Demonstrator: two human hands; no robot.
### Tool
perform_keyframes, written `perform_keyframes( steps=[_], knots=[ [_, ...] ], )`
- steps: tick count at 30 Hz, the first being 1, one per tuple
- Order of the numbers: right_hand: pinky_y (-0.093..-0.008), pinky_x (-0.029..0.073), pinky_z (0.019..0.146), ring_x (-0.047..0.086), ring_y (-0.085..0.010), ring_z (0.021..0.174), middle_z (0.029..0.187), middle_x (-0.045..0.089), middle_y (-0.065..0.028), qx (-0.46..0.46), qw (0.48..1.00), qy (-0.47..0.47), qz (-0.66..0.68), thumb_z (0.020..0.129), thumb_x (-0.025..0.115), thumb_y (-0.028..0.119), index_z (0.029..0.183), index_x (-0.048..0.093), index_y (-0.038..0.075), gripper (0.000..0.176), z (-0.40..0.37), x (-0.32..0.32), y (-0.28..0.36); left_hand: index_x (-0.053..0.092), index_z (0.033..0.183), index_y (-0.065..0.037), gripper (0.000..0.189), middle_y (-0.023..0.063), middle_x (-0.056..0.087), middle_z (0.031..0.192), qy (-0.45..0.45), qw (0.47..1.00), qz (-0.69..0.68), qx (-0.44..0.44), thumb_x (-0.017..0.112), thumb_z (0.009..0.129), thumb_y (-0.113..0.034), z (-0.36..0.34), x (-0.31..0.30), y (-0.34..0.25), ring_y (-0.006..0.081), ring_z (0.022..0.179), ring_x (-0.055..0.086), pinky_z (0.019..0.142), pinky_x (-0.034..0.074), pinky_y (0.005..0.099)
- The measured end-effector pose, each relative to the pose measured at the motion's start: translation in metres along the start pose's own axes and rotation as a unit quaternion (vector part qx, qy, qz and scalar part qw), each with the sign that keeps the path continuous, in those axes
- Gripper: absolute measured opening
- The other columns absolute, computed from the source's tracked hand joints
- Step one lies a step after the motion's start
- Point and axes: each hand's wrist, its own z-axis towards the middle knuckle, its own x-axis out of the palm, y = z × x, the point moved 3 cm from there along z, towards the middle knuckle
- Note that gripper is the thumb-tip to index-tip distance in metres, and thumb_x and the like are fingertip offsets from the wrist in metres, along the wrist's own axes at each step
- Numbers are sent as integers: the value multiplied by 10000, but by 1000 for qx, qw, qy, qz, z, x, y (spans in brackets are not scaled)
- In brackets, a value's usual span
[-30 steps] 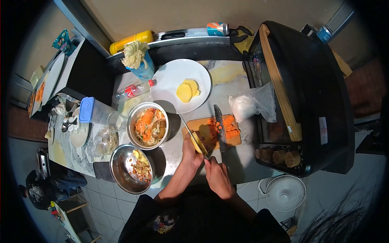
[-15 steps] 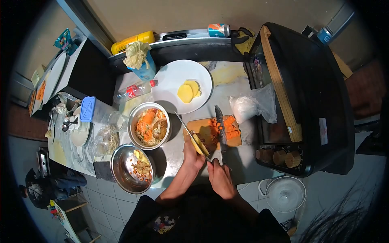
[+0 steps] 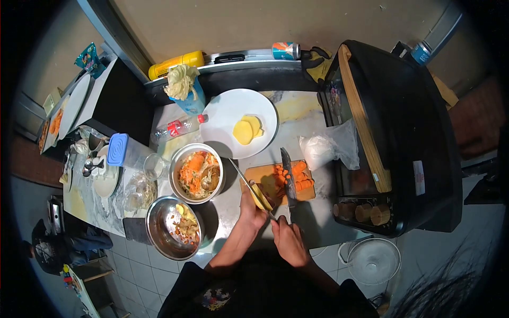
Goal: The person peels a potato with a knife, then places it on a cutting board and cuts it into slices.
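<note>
My left hand (image 3: pixel 251 213) is closed around a yellow potato piece (image 3: pixel 261 198), which it holds over the near left of a wooden cutting board (image 3: pixel 260 174). In my right hand (image 3: pixel 289 243) is the handle of a slim knife (image 3: pixel 242 174), its blade running up and left against the cut potato. Chopped carrots (image 3: pixel 302 176) lie on the board. Across it rests a second, broad dark-bladed knife (image 3: pixel 287 168), untouched by the fingers. Behind the board, potato slices (image 3: pixel 246 130) sit on a white plate (image 3: pixel 217 112).
Left of my hands stand a pot (image 3: pixel 174 179) of shredded vegetables and a steel bowl (image 3: pixel 154 218) with peelings. A bag of white contents (image 3: pixel 321 151) lies beside the black oven (image 3: pixel 419 138). Further left are a plastic bottle (image 3: pixel 180 127) and a blue-lidded container (image 3: pixel 132 152).
The camera view has tilted slightly, so the counter appears a little lower. My hands, the potato and the slim knife keep nearly the same position over the board.
</note>
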Motion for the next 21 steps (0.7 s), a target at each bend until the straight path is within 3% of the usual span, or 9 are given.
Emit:
perform_keyframes(
  steps=[6, 8, 9, 10, 12, 14, 16, 20, 21],
  knots=[
    [-528, 422, 552, 545, -481, 609, 611, 543, -271, 2, 1000, -5, 23, 959, 460, 211, 797, 505, -21, 286, 5, 11, -13, 548, 995, -83, 283, 74, 562, 880, -12, 1000, -3, -28, 371, 968, -301, -11, 22, -3, 218, 772, 579, 665, 538, 343],
    [-530, 423, 573, 544, -483, 629, 630, 549, -274, 15, 1000, -2, 18, 961, 456, 213, 796, 504, -20, 290, 6, 10, -16, 535, 1056, -75, 390, 93, 560, 903, 26, 993, 89, -71, 317, 979, -389, -5, 18, 3, 252, 779, 573, 743, 529, 377],
    [-535, 420, 602, 541, -486, 659, 658, 555, -279, 30, 999, 10, 6, 964, 451, 218, 803, 509, -23, 296, 6, 9, -17, 506, 1155, -60, 487, 124, 567, 964, 14, 991, 131, -38, 273, 976, -449, 5, 9, 7, 260, 776, 562, 751, 498, 392],
    [-540, 416, 631, 538, -488, 689, 686, 562, -283, 44, 999, 21, -6, 967, 445, 223, 811, 513, -27, 302, 7, 9, -17, 506, 1155, -60, 487, 124, 567, 964, 13, 990, 131, -39, 273, 976, -449, 13, 1, 10, 260, 776, 562, 751, 498, 392],
    [-544, 410, 652, 533, -492, 708, 704, 564, -287, 58, 998, 21, -1, 971, 436, 232, 815, 515, -30, 315, 7, 11, -19, 533, 1164, -47, 499, 126, 592, 982, 17, 954, 297, 38, 282, 975, -435, 24, -11, 8, 238, 803, 561, 737, 465, 377],
    [-548, 404, 673, 528, -495, 726, 721, 566, -290, 70, 997, 23, 3, 975, 427, 241, 818, 516, -33, 329, 9, 13, -22, 579, 1123, -22, 514, 116, 611, 952, 48, 935, 344, 70, 277, 983, -413, 31, -18, 7, 218, 822, 554, 722, 437, 338],
    [-551, 404, 675, 528, -499, 722, 723, 566, -293, 75, 997, 16, 6, 982, 405, 260, 831, 524, -38, 354, 10, 15, -24, 608, 1089, -4, 509, 60, 600, 858, -10, 880, 458, 123, 279, 1012, -384, 8, 1, -7, 166, 763, 552, 745, 445, 293],
    [-552, 403, 678, 526, -501, 721, 722, 563, -298, 80, 997, 8, -3, 986, 392, 264, 835, 531, -44, 370, 16, 18, -29, 583, 1129, 23, 472, 94, 608, 881, 85, 867, 438, 222, 290, 1022, -331, 18, -6, -3, 202, 828, 564, 812, 436, 303],
    [-553, 403, 681, 528, -501, 728, 730, 565, -301, 83, 996, 16, 1, 988, 386, 267, 837, 535, -47, 379, 18, 19, -30, 576, 1152, 21, 463, 114, 610, 893, 88, 824, 486, 278, 290, 1023, -320, 17, -8, -5, 218, 849, 566, 833, 432, 311]
  ],
)
